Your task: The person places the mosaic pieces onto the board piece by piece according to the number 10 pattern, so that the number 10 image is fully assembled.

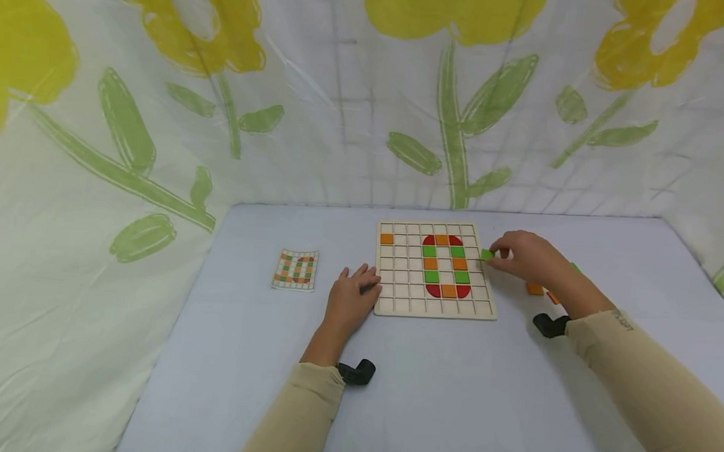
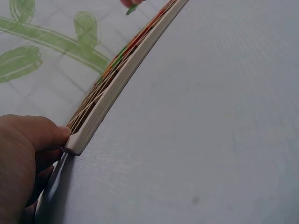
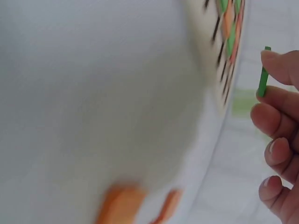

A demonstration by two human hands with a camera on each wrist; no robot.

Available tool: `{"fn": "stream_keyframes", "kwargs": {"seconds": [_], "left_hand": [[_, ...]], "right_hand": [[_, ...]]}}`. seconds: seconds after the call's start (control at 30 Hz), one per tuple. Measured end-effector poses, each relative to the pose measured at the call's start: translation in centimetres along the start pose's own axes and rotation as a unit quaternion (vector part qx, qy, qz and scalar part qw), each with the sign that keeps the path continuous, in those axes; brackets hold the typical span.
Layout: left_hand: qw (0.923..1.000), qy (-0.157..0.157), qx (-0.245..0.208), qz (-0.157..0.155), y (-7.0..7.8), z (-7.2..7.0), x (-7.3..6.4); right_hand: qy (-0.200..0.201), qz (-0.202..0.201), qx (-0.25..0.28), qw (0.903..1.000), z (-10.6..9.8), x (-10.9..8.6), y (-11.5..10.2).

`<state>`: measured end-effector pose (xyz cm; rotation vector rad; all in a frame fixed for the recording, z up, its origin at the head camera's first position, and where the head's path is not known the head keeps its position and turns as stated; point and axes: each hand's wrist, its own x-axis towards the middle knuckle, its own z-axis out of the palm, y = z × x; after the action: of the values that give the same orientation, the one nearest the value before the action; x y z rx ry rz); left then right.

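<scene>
The green tile (image 1: 487,254) sat between the right hand's (image 1: 527,255) pinching fingers, the grid board (image 1: 416,304) just left of them; we judged its slim hold might slip or the left hand's (image 1: 349,298) loose fingers skew the board.

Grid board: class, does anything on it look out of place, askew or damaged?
Nothing looks clearly damaged. One orange tile stands out: it sits alone in the leftmost column of the grid board, apart from the ring of coloured tiles. It may be no mistake, as the pattern card shows colour at its left too.
</scene>
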<state>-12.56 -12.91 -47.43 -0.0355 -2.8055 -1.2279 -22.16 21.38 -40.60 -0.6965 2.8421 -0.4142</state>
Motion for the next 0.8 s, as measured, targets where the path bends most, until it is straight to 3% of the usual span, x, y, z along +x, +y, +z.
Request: {"fn": "stream_keyframes", "kwargs": {"seconds": [0.23, 0.4, 0.8], "left_hand": [[1.0, 0.004, -0.001, 0.009, -0.2, -0.1, 0.1], [1.0, 0.002, 0.0, 0.01, -0.3, 0.1, 0.1], [0.9999, 0.001, 0.007, 0.015, -0.3, 0.0, 0.1]], "right_hand": [[-0.002, -0.055, -0.009, 0.9984, 0.5, 5.5, -5.4], [-0.026, -0.072, -0.008, 0.997, 2.0, 8.7, -7.7], [-0.051, -0.038, 0.007, 0.9979, 3.3, 12.1, -10.5]]}}
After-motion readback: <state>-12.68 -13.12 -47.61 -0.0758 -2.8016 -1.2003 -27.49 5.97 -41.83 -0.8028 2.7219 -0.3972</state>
